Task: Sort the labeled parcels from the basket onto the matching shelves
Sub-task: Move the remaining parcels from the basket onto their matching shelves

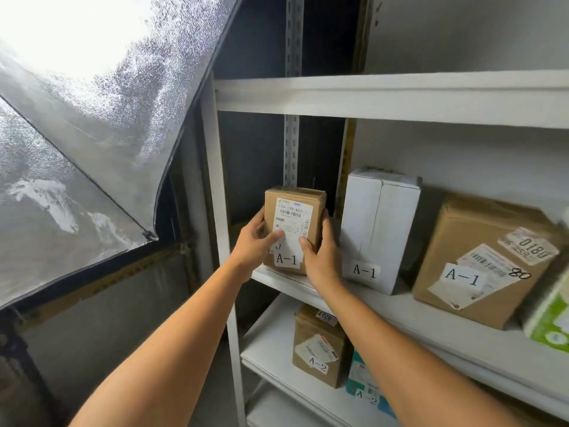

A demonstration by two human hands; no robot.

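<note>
Head view: both hands (255, 241) (320, 257) grip brown A-1 parcel (294, 211) upright on shelf (385, 306).

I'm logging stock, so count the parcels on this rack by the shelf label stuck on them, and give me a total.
A-1 label: 3 (small brown box, white box, large brown box)
A-2 label: 2 (lower brown box, teal parcel)
Label not visible: 1 (green and white package)
Total: 6
</note>
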